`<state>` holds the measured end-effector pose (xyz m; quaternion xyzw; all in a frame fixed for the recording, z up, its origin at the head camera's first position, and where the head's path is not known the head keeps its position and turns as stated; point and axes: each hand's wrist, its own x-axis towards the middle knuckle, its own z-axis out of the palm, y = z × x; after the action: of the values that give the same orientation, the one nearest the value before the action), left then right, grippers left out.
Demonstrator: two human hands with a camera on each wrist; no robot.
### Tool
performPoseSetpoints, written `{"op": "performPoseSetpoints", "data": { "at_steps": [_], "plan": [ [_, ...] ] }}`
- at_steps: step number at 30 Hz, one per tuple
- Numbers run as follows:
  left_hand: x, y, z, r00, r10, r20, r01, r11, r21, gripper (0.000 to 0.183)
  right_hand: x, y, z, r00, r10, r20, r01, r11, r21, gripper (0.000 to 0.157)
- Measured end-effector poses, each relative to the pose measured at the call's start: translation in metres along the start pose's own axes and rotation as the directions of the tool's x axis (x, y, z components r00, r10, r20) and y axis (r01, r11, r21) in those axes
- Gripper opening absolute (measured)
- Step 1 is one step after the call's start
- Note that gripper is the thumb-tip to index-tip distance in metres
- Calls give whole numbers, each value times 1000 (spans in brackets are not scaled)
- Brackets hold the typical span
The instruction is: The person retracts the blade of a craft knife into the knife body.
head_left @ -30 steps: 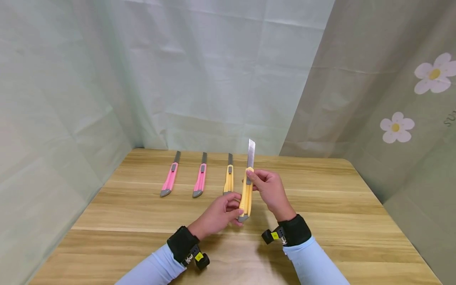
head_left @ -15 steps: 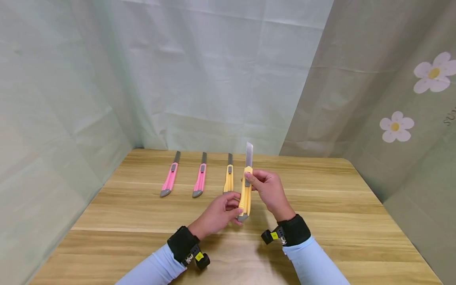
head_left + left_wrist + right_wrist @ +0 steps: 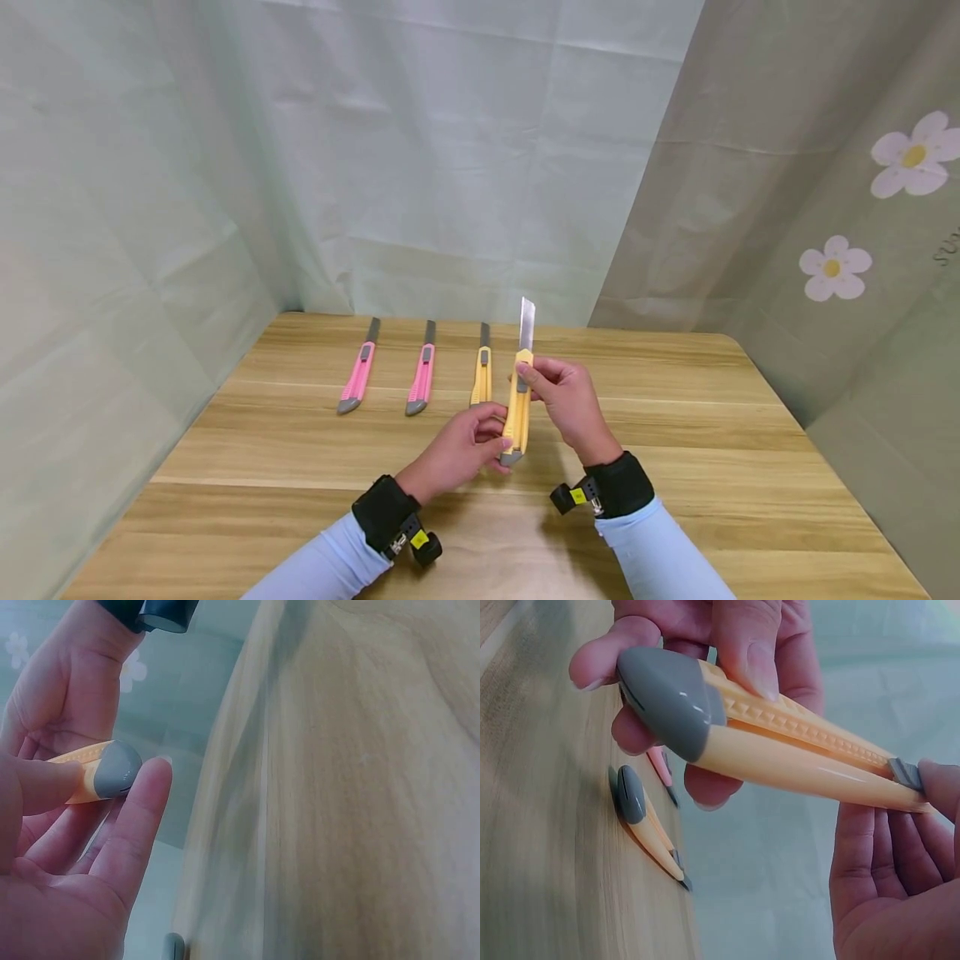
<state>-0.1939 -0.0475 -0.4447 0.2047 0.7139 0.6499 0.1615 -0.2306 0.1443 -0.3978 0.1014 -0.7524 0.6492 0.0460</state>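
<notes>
Both hands hold one yellow utility knife (image 3: 517, 417) above the table, its bare blade (image 3: 527, 325) pointing up and away. My left hand (image 3: 461, 450) pinches the handle near its grey end cap (image 3: 118, 769), thumb on one side and fingers behind. At the blade end, my right hand (image 3: 567, 400) pinches the handle, with the thumb at the grey slider (image 3: 906, 774), as the right wrist view shows. A second yellow utility knife (image 3: 482, 375) lies on the table just left of the held one, its lower end partly covered by the left hand.
Two pink utility knives, one at far left (image 3: 357, 377) and one nearer (image 3: 422, 377), lie in a row with blades out toward the back. The wooden table (image 3: 262, 458) ends at a hanging pale curtain (image 3: 450, 167) behind.
The held knife has dipped and shifted slightly left, then risen a little again. Both hands keep their grip, and the blade stays out. The knives on the table have not moved.
</notes>
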Motion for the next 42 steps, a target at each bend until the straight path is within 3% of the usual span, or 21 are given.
{"op": "performPoseSetpoints", "data": {
  "at_steps": [27, 42],
  "plan": [
    [0, 6, -3, 1000, -8, 2, 8, 1000, -6, 34, 0, 2, -1, 999, -20, 30, 20, 1000, 1, 24],
    [0, 11, -3, 1000, 19, -12, -19, 1000, 11, 34, 2, -2, -3, 992, 117, 37, -116, 993, -28, 41]
  ]
}}
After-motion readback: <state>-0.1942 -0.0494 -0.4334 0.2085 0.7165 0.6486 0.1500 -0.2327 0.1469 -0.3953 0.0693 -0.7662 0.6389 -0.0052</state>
